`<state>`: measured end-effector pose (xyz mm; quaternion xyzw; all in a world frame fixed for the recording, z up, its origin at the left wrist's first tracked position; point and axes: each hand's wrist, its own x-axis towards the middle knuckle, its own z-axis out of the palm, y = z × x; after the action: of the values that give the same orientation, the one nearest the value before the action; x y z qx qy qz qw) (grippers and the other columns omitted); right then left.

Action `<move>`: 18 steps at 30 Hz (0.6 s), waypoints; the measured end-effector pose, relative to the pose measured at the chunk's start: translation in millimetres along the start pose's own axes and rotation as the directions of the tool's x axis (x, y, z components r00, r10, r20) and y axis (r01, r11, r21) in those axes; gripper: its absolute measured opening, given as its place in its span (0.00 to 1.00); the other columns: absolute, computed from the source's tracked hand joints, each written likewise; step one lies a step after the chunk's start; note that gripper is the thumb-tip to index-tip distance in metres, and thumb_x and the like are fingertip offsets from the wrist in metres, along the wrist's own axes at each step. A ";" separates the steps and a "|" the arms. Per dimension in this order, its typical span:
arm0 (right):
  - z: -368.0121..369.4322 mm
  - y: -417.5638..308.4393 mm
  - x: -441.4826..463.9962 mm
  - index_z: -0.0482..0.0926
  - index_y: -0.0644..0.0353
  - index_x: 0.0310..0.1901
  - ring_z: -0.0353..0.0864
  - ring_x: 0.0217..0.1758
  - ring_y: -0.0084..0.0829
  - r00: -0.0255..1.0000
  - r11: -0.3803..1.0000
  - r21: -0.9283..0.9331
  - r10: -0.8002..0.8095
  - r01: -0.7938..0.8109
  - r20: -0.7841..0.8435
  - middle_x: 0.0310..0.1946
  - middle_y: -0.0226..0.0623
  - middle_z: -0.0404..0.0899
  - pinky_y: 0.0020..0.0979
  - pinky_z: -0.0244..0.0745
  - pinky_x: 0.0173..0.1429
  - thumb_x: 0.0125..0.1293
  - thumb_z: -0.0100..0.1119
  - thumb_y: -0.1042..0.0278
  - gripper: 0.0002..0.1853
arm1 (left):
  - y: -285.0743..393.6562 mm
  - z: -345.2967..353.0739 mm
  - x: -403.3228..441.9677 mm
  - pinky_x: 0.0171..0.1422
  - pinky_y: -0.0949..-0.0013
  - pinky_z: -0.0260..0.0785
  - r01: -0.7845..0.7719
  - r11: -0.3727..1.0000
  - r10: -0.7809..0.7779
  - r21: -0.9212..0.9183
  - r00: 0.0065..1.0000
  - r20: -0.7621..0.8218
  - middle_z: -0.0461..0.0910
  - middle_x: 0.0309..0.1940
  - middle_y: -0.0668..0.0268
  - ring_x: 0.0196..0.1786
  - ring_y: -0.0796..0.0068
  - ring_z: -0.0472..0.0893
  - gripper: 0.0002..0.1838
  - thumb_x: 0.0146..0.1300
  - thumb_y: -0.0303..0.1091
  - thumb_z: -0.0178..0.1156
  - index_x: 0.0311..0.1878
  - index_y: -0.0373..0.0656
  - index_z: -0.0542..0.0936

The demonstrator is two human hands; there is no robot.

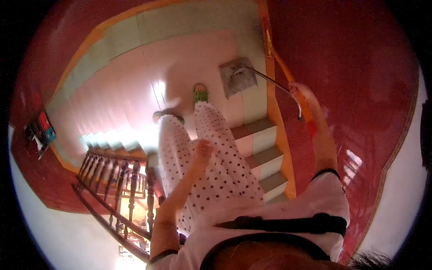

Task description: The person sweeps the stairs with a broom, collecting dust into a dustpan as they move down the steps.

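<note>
My right hand (300,91) is closed around the silver handle of a long-handled metal dustpan (237,80). The dustpan's grey, scuffed pan is low by the landing floor, near the wall, and the hooked end of its handle extends below my hand. An orange stick (283,65) also passes through or behind this hand; whether I grip it too is hard to make out. My left hand (202,147) is in front of my dotted trousers (220,157), slightly blurred. Its fingers look curled in, with nothing visible in them.
Steps (265,157) with pale treads run along the right side of my legs. A dark wooden banister (130,193) curves at lower left, beside more steps (112,139). My green clogs (201,95) are on the pink-tiled landing (121,90). A wire rack (39,130) is by the red wall (342,67).
</note>
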<state>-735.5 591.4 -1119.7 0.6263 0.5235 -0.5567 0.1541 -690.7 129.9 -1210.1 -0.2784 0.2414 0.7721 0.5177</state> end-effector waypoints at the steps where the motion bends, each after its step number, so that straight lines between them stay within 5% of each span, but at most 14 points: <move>1: -16.5 -3.6 23.4 0.68 0.64 0.37 0.62 0.18 0.18 1.000 1.000 0.008 0.011 -0.011 -0.007 0.21 0.31 0.66 0.18 0.61 0.20 0.57 0.47 0.70 0.09 | 5.1 5.7 5.7 0.31 0.78 0.60 -0.050 0.967 0.054 0.250 0.998 -0.009 0.68 0.26 0.66 0.26 0.79 0.65 0.09 0.56 0.33 0.49 0.39 0.41 0.68; 3: -44.3 -10.3 58.6 0.68 0.66 0.36 0.62 0.18 0.17 0.843 0.857 0.345 0.172 -0.383 0.510 0.20 0.31 0.66 0.20 0.64 0.22 0.57 0.46 0.71 0.08 | 19.1 26.4 24.1 0.40 0.72 0.61 -0.144 0.709 0.166 0.691 0.985 0.035 0.67 0.33 0.61 0.35 0.71 0.67 0.13 0.54 0.34 0.51 0.42 0.40 0.67; 5: -38.3 -12.3 64.6 0.68 0.66 0.36 0.62 0.18 0.17 0.857 0.861 0.360 0.154 -0.360 0.491 0.20 0.30 0.66 0.20 0.63 0.22 0.57 0.46 0.71 0.08 | 33.5 57.3 50.8 0.48 0.67 0.62 -0.224 0.257 0.240 0.940 0.957 0.162 0.66 0.41 0.56 0.45 0.63 0.68 0.18 0.52 0.35 0.53 0.45 0.38 0.66; 6: -35.2 -10.8 64.7 0.68 0.65 0.36 0.62 0.18 0.17 0.866 0.872 0.355 0.139 -0.337 0.480 0.20 0.30 0.66 0.19 0.63 0.22 0.57 0.46 0.70 0.08 | 49.6 87.8 58.7 0.48 0.67 0.62 -0.238 0.252 0.228 0.938 0.957 0.182 0.66 0.41 0.56 0.45 0.63 0.68 0.18 0.52 0.35 0.53 0.45 0.38 0.66; 8: -26.8 -8.2 67.0 0.68 0.64 0.35 0.63 0.19 0.17 0.884 0.895 0.345 0.102 -0.282 0.457 0.20 0.29 0.66 0.19 0.63 0.23 0.57 0.46 0.69 0.08 | 78.3 158.1 80.9 0.56 0.62 0.54 -0.287 -0.072 -0.034 0.955 0.958 0.286 0.61 0.49 0.51 0.53 0.56 0.61 0.27 0.47 0.33 0.56 0.51 0.38 0.60; 12: -22.4 0.6 59.1 0.68 0.62 0.35 0.63 0.20 0.17 0.908 0.950 0.262 0.047 -0.169 0.416 0.20 0.27 0.66 0.19 0.61 0.23 0.57 0.46 0.67 0.08 | 22.5 209.9 150.1 0.59 0.60 0.49 -0.573 -0.216 -0.100 0.791 0.819 0.565 0.56 0.53 0.56 0.55 0.55 0.57 0.30 0.45 0.29 0.54 0.54 0.43 0.57; 15: -24.3 15.1 37.2 0.68 0.60 0.34 0.63 0.20 0.17 0.913 0.972 0.189 0.056 -0.143 0.404 0.20 0.26 0.65 0.18 0.61 0.24 0.58 0.46 0.66 0.08 | -14.7 227.5 180.0 0.58 0.60 0.49 -0.631 -0.385 -0.181 0.674 0.767 0.615 0.57 0.53 0.58 0.55 0.57 0.58 0.28 0.45 0.26 0.51 0.54 0.45 0.58; 18: -41.5 35.9 15.8 0.69 0.59 0.33 0.63 0.21 0.17 0.913 0.981 0.137 0.069 -0.134 0.403 0.20 0.24 0.65 0.18 0.60 0.24 0.58 0.46 0.64 0.08 | -43.6 222.0 205.8 0.58 0.61 0.49 -0.660 -0.390 -0.275 0.642 0.749 0.603 0.60 0.51 0.60 0.54 0.59 0.59 0.27 0.46 0.24 0.48 0.53 0.47 0.59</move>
<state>-686.3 616.7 -1133.5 0.5375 0.4011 -0.7039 0.2342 -753.5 428.7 -1192.0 0.5602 0.6448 0.3548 0.3801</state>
